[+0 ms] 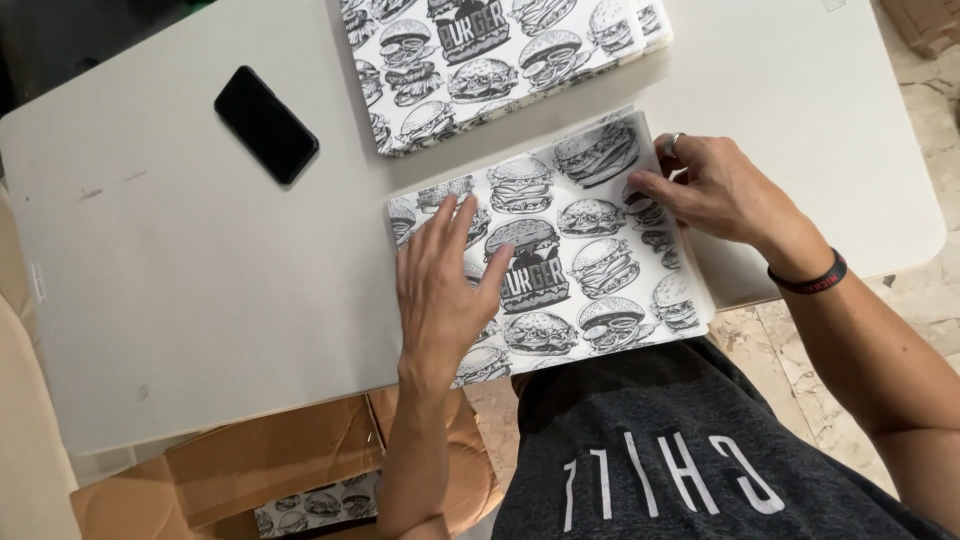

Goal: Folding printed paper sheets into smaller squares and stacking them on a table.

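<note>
Nearest the camera we see the dark grey shirt (660,440) with pale lettering across the chest, filling the lower right of the view. To its left, below the table edge, we see an open cardboard box (270,470) on the floor holding more sheets printed with the same pattern.

On the white table (180,290), at the upper left, a black phone (266,124) lies face up, well apart from both hands. To its right, at the top edge of the view, a stack of printed paper (480,60) rests flat on the table.

Below that stack lies the printed sheet (575,270), white with black burger drawings. It sits on the near part of the table and overhangs the near edge above the lap.

Our left hand (445,290) lies palm down on the left half of this sheet, fingers spread wide and straight, pressing flat. It grips nothing.

Our right hand (715,190) rests at the sheet's right edge, where the paper curves upward. The fingers are bent and the fingertips touch the raised edge near the upper right corner; we cannot tell whether they pinch the paper or only press on it. A ring (673,141) shows on one finger, and a black wristband (810,278) circles the right wrist.

At the far right, tiled floor (920,130) shows beyond the table.
</note>
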